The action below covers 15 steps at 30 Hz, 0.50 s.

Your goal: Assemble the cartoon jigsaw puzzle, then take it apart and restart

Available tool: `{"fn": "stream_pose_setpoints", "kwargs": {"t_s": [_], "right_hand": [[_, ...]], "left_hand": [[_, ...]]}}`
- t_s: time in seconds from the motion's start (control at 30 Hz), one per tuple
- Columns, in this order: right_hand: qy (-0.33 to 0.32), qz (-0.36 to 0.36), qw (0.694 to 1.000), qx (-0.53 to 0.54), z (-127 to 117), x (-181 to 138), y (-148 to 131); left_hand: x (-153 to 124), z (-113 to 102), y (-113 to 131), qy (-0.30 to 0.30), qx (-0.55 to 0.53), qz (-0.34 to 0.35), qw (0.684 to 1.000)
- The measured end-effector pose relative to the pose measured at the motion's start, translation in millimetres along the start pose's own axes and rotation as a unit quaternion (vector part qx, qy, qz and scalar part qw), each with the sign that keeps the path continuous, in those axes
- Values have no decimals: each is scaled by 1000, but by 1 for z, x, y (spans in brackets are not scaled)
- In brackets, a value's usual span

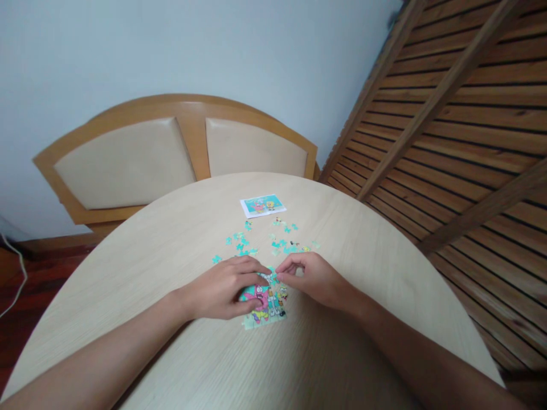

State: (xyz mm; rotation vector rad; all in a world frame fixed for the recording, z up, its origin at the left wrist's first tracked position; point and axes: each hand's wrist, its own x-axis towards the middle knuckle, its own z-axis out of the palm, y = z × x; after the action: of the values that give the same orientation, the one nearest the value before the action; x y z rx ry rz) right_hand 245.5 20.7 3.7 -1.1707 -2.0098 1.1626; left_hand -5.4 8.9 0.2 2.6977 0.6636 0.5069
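Note:
A partly assembled cartoon jigsaw puzzle (268, 304) lies on the round pale wooden table (179, 239). My left hand (226, 287) rests over the puzzle's left part, fingers curled and pressing down on it. My right hand (314, 276) is at the puzzle's upper right edge, thumb and forefinger pinched on a small teal puzzle piece (273, 276). The fingertips of both hands almost meet above the puzzle. Several loose teal puzzle pieces (265, 242) are scattered just beyond my hands.
A small reference picture card (262, 205) lies farther back on the table. Behind the table stands a wooden bench back with two beige cushions (171, 154) against a pale wall. A slatted wooden panel (461, 131) leans at the right. A white cable (17, 279) hangs at the left.

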Motion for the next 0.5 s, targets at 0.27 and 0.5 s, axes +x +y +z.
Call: {"fn": "stream_pose_setpoints", "kwargs": {"t_s": [0.27, 0.5], "right_hand": [[-7, -3, 1000, -23, 11, -3, 1], [-10, -29, 997, -76, 10, -3, -2]], "left_hand": [[1, -1, 1, 3, -16, -2, 1000], [1, -1, 1, 5, -12, -1, 1000]]}}
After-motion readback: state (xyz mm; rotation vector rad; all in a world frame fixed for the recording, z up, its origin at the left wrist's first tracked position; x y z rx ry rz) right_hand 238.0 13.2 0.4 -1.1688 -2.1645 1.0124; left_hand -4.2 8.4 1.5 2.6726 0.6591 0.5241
